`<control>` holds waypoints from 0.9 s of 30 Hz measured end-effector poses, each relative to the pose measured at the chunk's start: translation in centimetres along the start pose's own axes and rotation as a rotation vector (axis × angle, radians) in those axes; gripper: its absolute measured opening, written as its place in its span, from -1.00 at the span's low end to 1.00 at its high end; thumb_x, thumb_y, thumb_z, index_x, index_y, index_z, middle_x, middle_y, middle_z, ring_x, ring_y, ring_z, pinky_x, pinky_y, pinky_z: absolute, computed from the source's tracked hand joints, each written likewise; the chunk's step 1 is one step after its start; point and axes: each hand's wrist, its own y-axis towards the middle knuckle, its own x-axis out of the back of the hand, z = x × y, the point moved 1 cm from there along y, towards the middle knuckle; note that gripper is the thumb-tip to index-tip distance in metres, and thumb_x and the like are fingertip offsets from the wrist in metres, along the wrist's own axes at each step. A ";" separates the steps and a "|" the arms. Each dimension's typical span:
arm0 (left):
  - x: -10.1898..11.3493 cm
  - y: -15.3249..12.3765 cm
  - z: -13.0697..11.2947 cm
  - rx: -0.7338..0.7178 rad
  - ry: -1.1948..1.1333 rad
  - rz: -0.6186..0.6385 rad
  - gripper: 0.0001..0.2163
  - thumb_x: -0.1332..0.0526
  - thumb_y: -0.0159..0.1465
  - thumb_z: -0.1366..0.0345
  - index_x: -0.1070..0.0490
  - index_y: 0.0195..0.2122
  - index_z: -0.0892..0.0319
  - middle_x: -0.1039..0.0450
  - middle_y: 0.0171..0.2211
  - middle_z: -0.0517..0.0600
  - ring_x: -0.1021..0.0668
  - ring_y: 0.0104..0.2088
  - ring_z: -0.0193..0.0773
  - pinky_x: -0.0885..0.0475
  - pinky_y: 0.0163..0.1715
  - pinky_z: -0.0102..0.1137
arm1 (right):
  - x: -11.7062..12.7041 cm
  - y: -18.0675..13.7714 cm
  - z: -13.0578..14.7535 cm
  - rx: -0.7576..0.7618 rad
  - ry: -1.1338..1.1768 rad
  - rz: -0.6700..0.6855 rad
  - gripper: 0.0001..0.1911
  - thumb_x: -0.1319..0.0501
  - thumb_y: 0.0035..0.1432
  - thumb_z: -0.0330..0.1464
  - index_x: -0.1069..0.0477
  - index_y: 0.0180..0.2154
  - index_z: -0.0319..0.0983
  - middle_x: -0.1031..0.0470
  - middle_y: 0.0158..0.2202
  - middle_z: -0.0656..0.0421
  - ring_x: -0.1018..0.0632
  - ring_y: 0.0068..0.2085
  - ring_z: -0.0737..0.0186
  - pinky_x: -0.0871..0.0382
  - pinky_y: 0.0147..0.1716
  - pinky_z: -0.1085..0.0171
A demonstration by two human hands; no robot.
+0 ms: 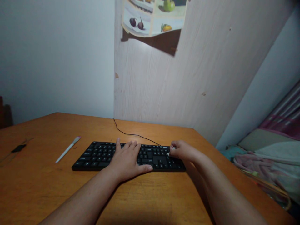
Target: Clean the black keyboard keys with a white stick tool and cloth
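Note:
A black keyboard lies on the wooden desk, its cable running back toward the wall. My left hand rests flat on the middle of the keys, fingers stretched out. My right hand is over the keyboard's right end, fingers pinched round a small white object whose tip touches the keys. I cannot tell what that object is.
A white brush-like tool lies on the desk left of the keyboard. A small black item sits near the left edge. A pale wooden panel with a fruit poster stands behind. Bedding is piled to the right of the desk.

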 end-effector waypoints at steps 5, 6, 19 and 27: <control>0.0 0.0 0.0 -0.003 -0.013 -0.003 -0.05 0.01 0.07 -0.49 -0.35 0.25 0.17 -0.32 0.28 0.30 -0.31 0.29 0.29 0.51 0.26 0.29 | 1.1 -0.2 -1.9 -0.082 -0.067 -0.026 -0.92 -0.27 -0.12 -0.45 -0.37 -0.50 -0.22 -0.37 -0.54 0.25 -0.36 -0.45 0.30 -0.03 -0.48 0.32; 0.1 0.0 0.0 -0.002 -0.015 -0.003 -0.05 0.01 0.07 -0.49 -0.36 0.25 0.16 -0.32 0.28 0.30 -0.31 0.29 0.29 0.50 0.26 0.29 | 1.3 -0.4 -2.2 -0.099 -0.074 -0.033 -0.91 -0.28 -0.12 -0.45 -0.37 -0.50 -0.22 -0.37 -0.55 0.24 -0.36 -0.45 0.30 -0.02 -0.49 0.31; 0.0 0.0 0.0 -0.005 -0.002 -0.008 -0.08 -0.02 0.08 -0.47 -0.37 0.23 0.16 -0.32 0.28 0.29 -0.29 0.30 0.30 0.48 0.28 0.27 | 1.3 -1.8 1.4 0.042 0.002 0.096 -0.92 -0.27 -0.03 -0.39 -0.40 -0.40 -0.21 -0.39 -0.49 0.28 -0.38 -0.43 0.34 -0.10 -0.50 0.38; -0.1 -0.1 0.0 -0.008 -0.003 -0.015 -0.04 0.02 0.07 -0.49 -0.35 0.24 0.20 -0.31 0.28 0.32 -0.30 0.29 0.29 0.54 0.26 0.27 | 0.7 -1.3 1.1 -0.001 -0.100 0.107 -0.89 -0.30 -0.13 -0.46 -0.43 -0.44 -0.22 -0.45 -0.51 0.26 -0.41 -0.44 0.32 -0.09 -0.49 0.36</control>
